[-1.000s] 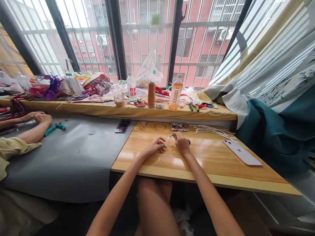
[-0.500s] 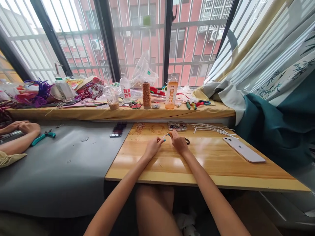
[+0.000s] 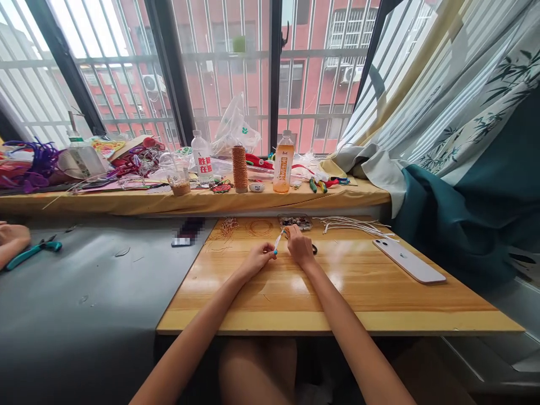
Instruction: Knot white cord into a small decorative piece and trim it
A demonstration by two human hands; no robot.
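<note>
A thin white strip [image 3: 278,239] runs between my two hands above the wooden table [image 3: 337,320]. My left hand [image 3: 258,260] pinches its lower end, with blue-green nails showing. The upper end is held in the closed fingers of my right hand [image 3: 298,245]. A dark ring-shaped item [image 3: 314,248] lies beside my right hand, partly hidden by it. Behind the hands sit a clear box of small pieces [image 3: 295,221], a coil of thin copper-coloured wire [image 3: 259,227] and a tangle of similar wire [image 3: 228,226].
White cords [image 3: 354,226] and a white phone [image 3: 409,261] lie on the right. Bottles, a cord spool [image 3: 240,170] and a cup [image 3: 180,183] stand on the ledge. At the far left are teal pliers [image 3: 34,252] and another person's hand [image 3: 14,239].
My view has shifted, so the scene sits further left. My hands have moved slightly apart, showing more of the white strip, now steeper between them.
</note>
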